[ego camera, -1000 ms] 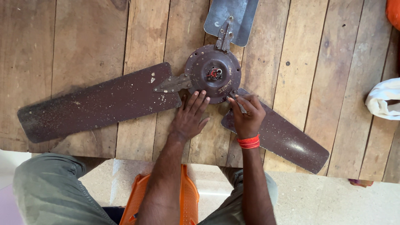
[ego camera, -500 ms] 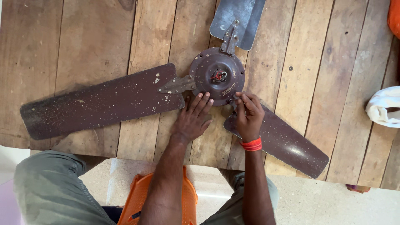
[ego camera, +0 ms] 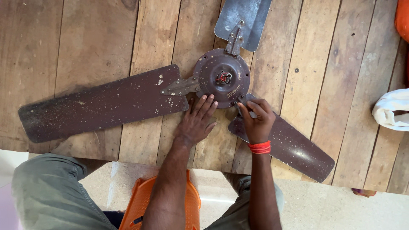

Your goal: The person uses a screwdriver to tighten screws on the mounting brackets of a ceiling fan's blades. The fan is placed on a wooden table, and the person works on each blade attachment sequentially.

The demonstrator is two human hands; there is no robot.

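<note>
A brown ceiling fan lies flat on a wooden plank table point(ego camera: 85, 51). Its round motor hub point(ego camera: 222, 77) is in the middle, with one long blade point(ego camera: 102, 104) to the left, one blade point(ego camera: 294, 147) to the lower right and a greyer blade point(ego camera: 245, 19) at the top. My left hand point(ego camera: 197, 121) rests flat with fingers spread, its fingertips against the hub's lower edge. My right hand point(ego camera: 254, 119), with a red band at the wrist, pinches something small where the lower-right blade's bracket joins the hub; the pinched part is hidden by my fingers.
A white cloth point(ego camera: 394, 111) lies at the table's right edge. An orange object point(ego camera: 402, 17) shows at the top right corner. Below the table's near edge are an orange plastic stool point(ego camera: 140, 204), my grey-green trouser legs point(ego camera: 51, 196) and a pale tiled floor.
The camera view has shifted, so the fan sits slightly lower and more to the right. Both hands stay at the hub's lower edge; my right fingers have worked a little at the blade bracket.
</note>
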